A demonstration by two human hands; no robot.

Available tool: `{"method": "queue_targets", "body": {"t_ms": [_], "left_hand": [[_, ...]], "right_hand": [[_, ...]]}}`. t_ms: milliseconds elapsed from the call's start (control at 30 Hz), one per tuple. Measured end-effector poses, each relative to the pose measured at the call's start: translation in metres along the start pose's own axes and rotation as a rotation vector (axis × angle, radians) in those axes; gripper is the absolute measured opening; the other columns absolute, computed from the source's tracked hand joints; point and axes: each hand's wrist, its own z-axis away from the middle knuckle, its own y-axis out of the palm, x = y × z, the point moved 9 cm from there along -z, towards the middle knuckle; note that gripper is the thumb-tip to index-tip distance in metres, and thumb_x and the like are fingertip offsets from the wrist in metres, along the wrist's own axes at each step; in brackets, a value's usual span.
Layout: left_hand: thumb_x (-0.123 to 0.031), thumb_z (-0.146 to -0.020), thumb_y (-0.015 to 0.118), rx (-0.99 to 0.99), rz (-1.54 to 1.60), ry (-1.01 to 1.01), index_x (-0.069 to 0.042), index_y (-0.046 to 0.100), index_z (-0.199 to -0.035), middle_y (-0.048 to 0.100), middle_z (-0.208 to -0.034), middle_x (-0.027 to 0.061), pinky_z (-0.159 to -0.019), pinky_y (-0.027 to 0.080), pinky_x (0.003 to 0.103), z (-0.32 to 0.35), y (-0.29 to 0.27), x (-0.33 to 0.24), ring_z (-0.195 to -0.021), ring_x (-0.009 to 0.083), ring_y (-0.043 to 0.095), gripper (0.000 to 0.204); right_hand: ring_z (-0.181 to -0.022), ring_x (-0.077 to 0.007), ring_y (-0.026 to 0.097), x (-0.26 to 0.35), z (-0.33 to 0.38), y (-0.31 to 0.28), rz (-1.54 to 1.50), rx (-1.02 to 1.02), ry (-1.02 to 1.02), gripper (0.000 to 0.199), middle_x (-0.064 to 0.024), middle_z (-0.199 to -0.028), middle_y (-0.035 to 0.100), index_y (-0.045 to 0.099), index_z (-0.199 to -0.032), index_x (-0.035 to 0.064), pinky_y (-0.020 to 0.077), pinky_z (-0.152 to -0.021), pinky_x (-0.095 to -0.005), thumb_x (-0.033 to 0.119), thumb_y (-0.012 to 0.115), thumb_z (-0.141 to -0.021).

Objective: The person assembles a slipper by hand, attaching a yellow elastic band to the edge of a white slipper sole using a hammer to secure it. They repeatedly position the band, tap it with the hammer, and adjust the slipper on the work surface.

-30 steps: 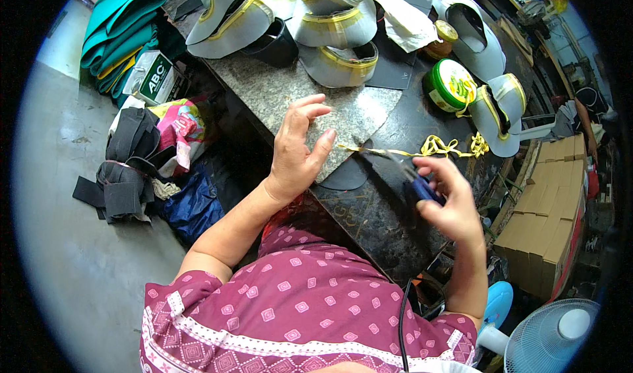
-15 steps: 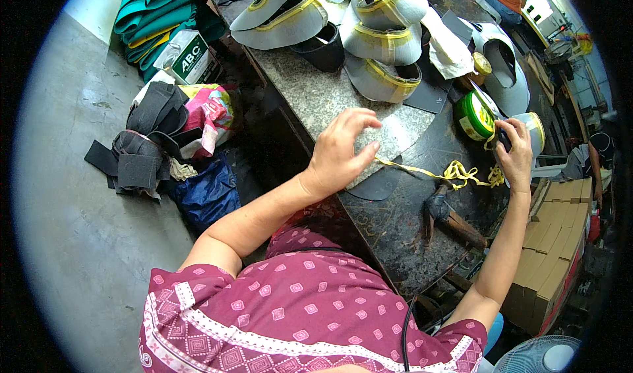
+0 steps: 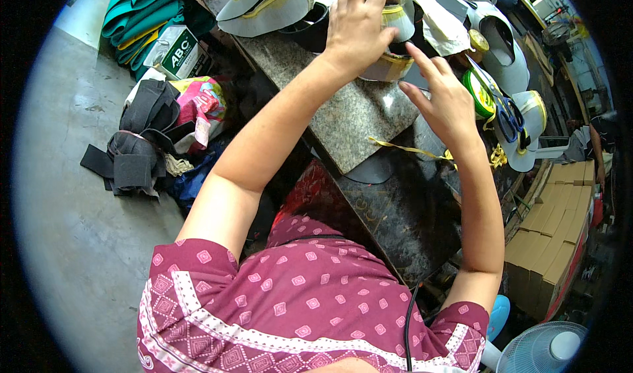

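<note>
Grey shoe uppers [image 3: 401,22] with yellow tape along their edges stand stacked at the far side of the table. My left hand [image 3: 356,33] lies over this stack with its fingers spread, hiding part of it. Close to the lowest upper [image 3: 389,68] of the stack, my right hand [image 3: 443,99] reaches in with thumb and forefinger apart and nothing between them. Whether its fingertips touch the upper, I cannot tell. Scissors [image 3: 509,117] with dark blue handles lie right of that hand, against a round green container [image 3: 476,95]. A narrow yellow tape [image 3: 412,150] trails across the table beneath my right wrist.
More grey uppers [image 3: 270,7] stand far left, beside a black pot [image 3: 310,30]. A speckled stone slab [image 3: 356,126] covers part of the dark table [image 3: 409,221]. Cardboard [image 3: 550,221] is stacked at right, a fan [image 3: 544,350] below. Black strips [image 3: 142,159] lie at left.
My right hand has let go of the scissors and moved left to the stack. My left hand has moved away from me, up onto the uppers. My right forearm now covers the hammer.
</note>
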Motion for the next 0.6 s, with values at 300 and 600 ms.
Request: {"method": "queue_targets", "body": {"t_ms": [300, 600], "left_hand": [[-0.003, -0.08, 0.068, 0.001, -0.023, 0.021, -0.006, 0.052, -0.108, 0.048, -0.125, 0.0257, -0.087, 0.05, 0.054, -0.033, 0.032, 0.025, -0.104, 0.0472, 0.058, 0.032], [-0.013, -0.08, 0.075, -0.07, -0.199, 0.277, 0.001, 0.052, -0.126, 0.047, -0.137, 0.0297, -0.095, 0.05, 0.051, 0.003, 0.005, -0.024, -0.114, 0.0444, 0.058, 0.054]], "right_hand": [[-0.076, -0.0205, 0.063, 0.001, 0.018, -0.016, -0.39, -0.053, 0.014, 0.032, -0.0084, -0.098, 0.063, 0.063, -0.108, 0.0044, 0.053, -0.071, -0.0329, 0.022, 0.076, -0.085], [-0.108, -0.0225, 0.065, -0.002, 0.083, -0.02, -0.712, 0.08, 0.177, 0.06, -0.0126, -0.116, 0.066, 0.053, -0.141, 0.0105, 0.0524, -0.095, -0.0353, 0.007, 0.075, -0.085]]}}
